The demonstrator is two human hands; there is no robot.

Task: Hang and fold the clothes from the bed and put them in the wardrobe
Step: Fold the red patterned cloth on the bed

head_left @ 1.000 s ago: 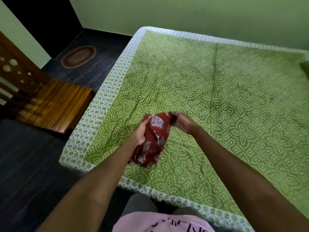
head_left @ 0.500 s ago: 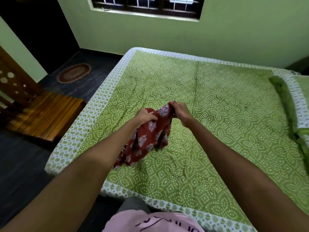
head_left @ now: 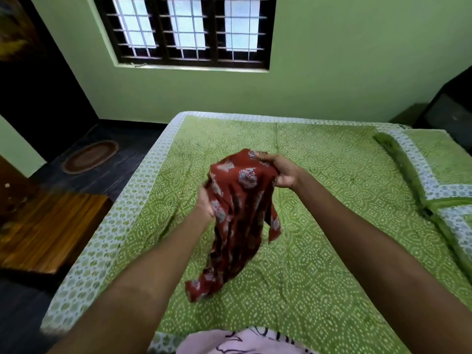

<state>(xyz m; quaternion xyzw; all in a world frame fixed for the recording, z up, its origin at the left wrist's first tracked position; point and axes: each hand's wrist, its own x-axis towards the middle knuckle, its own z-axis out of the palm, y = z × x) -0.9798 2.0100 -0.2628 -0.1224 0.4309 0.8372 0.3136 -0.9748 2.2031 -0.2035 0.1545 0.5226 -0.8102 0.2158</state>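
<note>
The rust-red floral-printed cotton garment (head_left: 240, 215) hangs bunched above the green dotted bedspread (head_left: 319, 251), its long axis running from one o'clock down to seven. The right hand (head_left: 282, 172) clamps its top edge at one o'clock; the left hand (head_left: 205, 203), at nine, grips the side, fingers partly hidden in cloth.

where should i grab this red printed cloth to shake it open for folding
Take the red printed garment by its top edge, from above, one hand at each end. It hangs bunched below that edge, so weight should pull it flat; the left hand now holds lower down.
</note>
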